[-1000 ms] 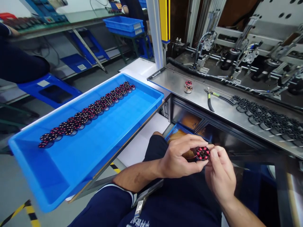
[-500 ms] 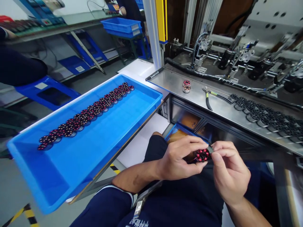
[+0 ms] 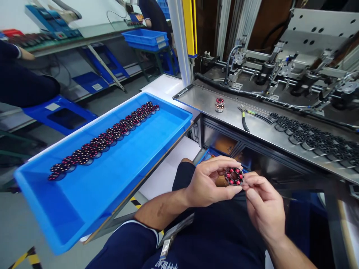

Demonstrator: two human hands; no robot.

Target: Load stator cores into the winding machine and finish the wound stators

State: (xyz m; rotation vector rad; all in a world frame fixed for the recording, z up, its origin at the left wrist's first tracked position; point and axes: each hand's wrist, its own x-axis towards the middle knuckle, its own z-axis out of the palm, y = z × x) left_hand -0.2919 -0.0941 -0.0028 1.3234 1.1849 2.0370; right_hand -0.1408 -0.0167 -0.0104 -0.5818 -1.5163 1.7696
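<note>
Over my lap, my left hand grips a round motor stator with red copper coils and a dark rim, between thumb and fingers. Its open coil face is turned up towards me. The fingertips of my right hand are pinched together against the stator's right edge; whatever lies between them is too small to make out. On the metal ledge stand two more wound stators, one behind the other. To their right rest cutting pliers with black and green handles.
A blue tray on my left holds a long band of wound stators. Many black unwound cores line the ledge at right, before a winding machine. Co-workers sit behind, near stacked blue bins.
The stator has moved slightly left and its face has turned more towards me. My right hand has shifted left with it, fingertips still at its edge.
</note>
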